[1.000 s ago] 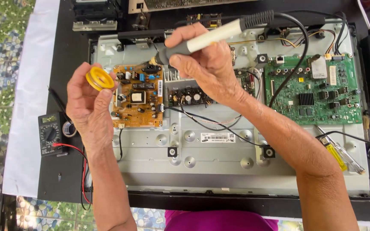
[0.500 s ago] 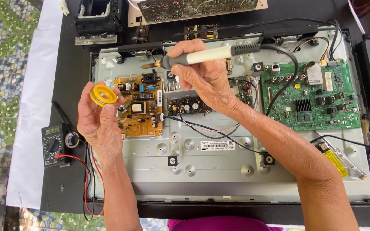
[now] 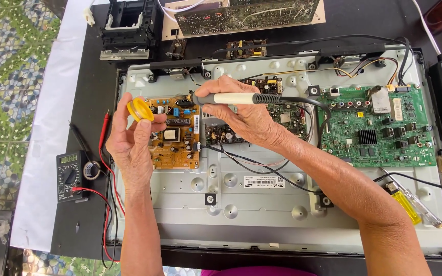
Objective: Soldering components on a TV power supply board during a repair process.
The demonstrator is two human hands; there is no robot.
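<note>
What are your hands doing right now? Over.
Left hand pinches a yellow spool. Right hand grips the soldering iron, tip over the orange circuit board. Black cables cross below.

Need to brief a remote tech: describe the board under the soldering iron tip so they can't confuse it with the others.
Start at the grey metal back panel filling the table. At its upper left, between the left hand and right hand, sits the orange-brown board. Unlike the large green board on the right, it is tan and carries bulky parts.
</note>
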